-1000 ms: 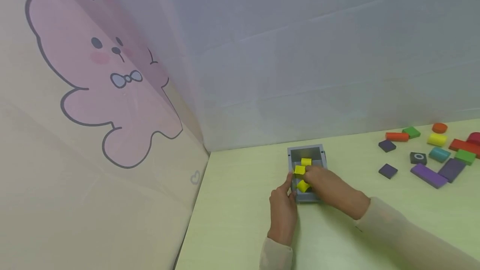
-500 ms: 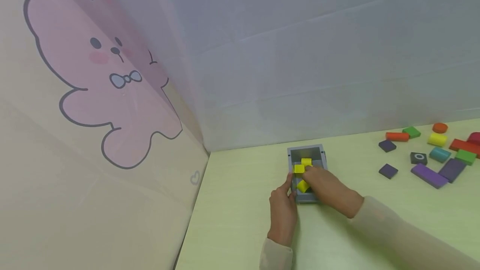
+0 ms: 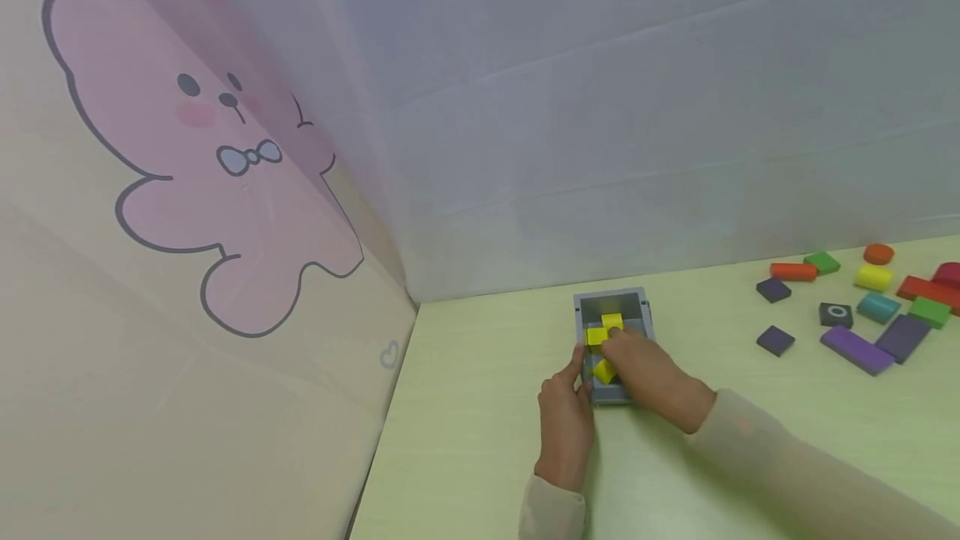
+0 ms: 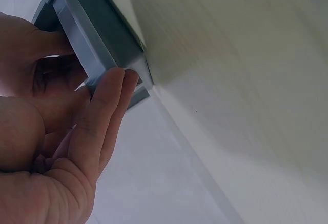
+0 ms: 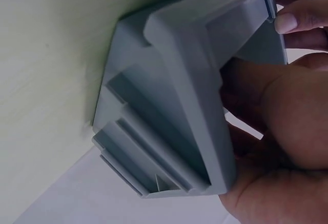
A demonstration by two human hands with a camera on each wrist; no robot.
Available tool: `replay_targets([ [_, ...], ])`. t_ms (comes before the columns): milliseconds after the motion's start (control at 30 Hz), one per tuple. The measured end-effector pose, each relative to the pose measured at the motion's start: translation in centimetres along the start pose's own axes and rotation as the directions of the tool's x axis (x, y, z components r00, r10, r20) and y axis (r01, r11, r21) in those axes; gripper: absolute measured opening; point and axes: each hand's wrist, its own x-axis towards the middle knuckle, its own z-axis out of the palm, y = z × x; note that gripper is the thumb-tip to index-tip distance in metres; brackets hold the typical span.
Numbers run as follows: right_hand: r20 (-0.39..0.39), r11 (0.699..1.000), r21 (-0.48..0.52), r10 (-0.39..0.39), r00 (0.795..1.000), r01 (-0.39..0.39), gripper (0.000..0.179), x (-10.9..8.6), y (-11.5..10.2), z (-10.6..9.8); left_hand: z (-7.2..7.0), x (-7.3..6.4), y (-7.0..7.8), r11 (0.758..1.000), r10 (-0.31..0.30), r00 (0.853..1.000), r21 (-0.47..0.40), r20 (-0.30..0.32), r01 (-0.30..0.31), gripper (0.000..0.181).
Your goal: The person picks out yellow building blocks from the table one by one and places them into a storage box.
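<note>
A small grey open-topped box (image 3: 613,397) rests on the table. In the head view, several yellow blocks lie inside: one at the back (image 3: 612,321), another at the left wall (image 3: 597,337), and a tilted block (image 3: 604,371) nearer the front. My left hand (image 3: 566,427) holds the box at its near left corner; straight fingers (image 4: 100,111) lie along the outer wall in the left wrist view. My right hand (image 3: 648,369) reaches in over the right wall, fingers curled at a yellow block (image 3: 616,332). Its fingertips are mostly hidden, even in the right wrist view.
Loose coloured blocks lie to the right on the table (image 3: 465,423), including a purple bar (image 3: 857,349), dark squares (image 3: 776,341), a red cylinder (image 3: 793,272) and a teal cylinder (image 3: 878,307). Behind stands a pale curtain (image 3: 600,107); a rabbit-print sheet (image 3: 255,273) hangs left.
My right hand has moved slightly left within the box. The yellow block by the left wall has shifted a little back and left. My left hand stays at the same corner.
</note>
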Motion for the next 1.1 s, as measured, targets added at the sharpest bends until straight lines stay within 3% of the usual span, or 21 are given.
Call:
replay_targets([
  [533,-0.036,1.0,0.013,-0.011,0.999,0.011,0.028,-0.2,0.1,-0.2,0.2,0.1,0.0,1.0,0.003,1.0,0.009,-0.012,-0.003,0.056],
  [900,-0.069,0.996,0.093,0.021,0.997,-0.015,0.019,-0.3,0.2,-2.9,0.1,0.0,0.0,1.0,-0.006,1.0,0.007,-0.008,0.006,0.055],
  [1100,-0.171,0.984,0.178,0.064,0.983,-0.033,0.018,-1.1,1.2,-4.3,0.1,0.0,0.0,1.0,-0.003,1.0,0.0,-0.003,0.003,0.056],
])
